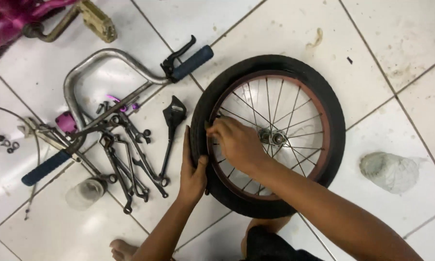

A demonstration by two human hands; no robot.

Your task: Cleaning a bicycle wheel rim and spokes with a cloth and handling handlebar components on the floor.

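While the left hand (192, 170) grips the tyre (270, 65), the right hand (237, 143) pinches its rim (323, 121).

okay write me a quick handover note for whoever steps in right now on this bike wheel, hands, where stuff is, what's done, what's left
Left hand: grips the tyre's outer left edge.
Right hand: fingers at the rim, left side, by the spokes.
Wheel lies flat on the tiled floor.
Wrenches are piled left of it, beside the handlebar with blue grips.
Done: wheel is off the bike.
Left: tyre is on the rim all round, apart from the hand-covered left section, which I cannot judge.
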